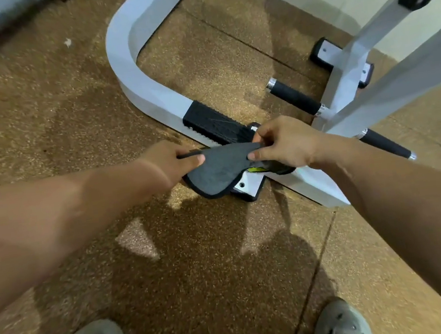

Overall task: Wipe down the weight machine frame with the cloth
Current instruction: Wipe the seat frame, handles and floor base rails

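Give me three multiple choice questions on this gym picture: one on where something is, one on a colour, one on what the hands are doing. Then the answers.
1. Where is the cloth?
A. on the floor by the shoes
B. held over the white frame, at its low bar
C. draped over a dumbbell

2. What colour is the cloth?
A. dark grey
B. red
C. white

3. What are the hands doing?
A. both hang empty
B. only one holds the cloth
C. the left hand and the right hand each pinch an end of the cloth

Answers: B, it stretches between the hands over the bar; A, its surface is dark grey; C, each hand's fingers pinch an opposite end.
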